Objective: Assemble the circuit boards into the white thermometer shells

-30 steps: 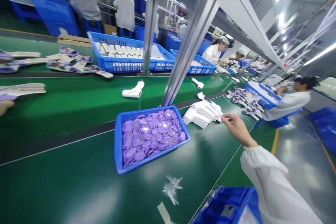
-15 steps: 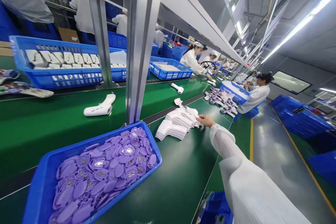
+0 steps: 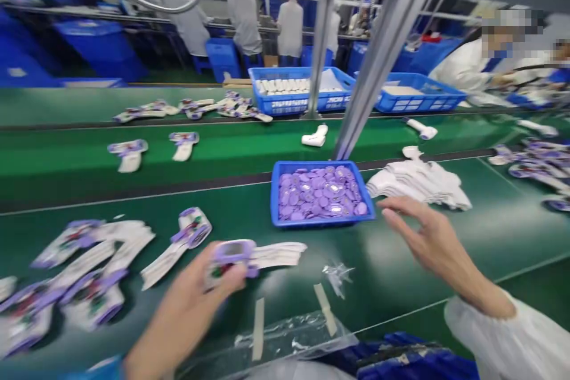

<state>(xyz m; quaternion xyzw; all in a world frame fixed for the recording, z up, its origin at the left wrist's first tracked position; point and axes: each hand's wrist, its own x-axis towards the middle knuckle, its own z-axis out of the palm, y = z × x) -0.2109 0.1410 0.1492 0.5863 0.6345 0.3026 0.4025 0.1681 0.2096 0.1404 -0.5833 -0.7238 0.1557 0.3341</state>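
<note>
My left hand (image 3: pixel 200 291) grips a white and purple device half (image 3: pixel 234 255) by its wide head, its handle pointing right. My right hand (image 3: pixel 427 237) hangs above the green bench with fingers apart and nothing between them. Just beyond it lies a stack of white shells (image 3: pixel 421 181). A blue tray (image 3: pixel 324 223) of purple oval parts (image 3: pixel 318 193) stands between and beyond the hands. One assembled-looking half (image 3: pixel 178 243) rests left of my left hand, and several more (image 3: pixel 91 273) are heaped at the far left.
Small clear pieces (image 3: pixel 337 278) and a taped plastic bag (image 3: pixel 294 338) lie near the front edge. Behind runs a green belt (image 3: pixel 249 151) carrying scattered devices. A metal post (image 3: pixel 385 53) rises beyond the tray. A co-worker (image 3: pixel 467 65) sits at the back right.
The view has swung left and down. My right hand has come away from the white shells and is off them. My left hand, holding a device half, is now in view.
</note>
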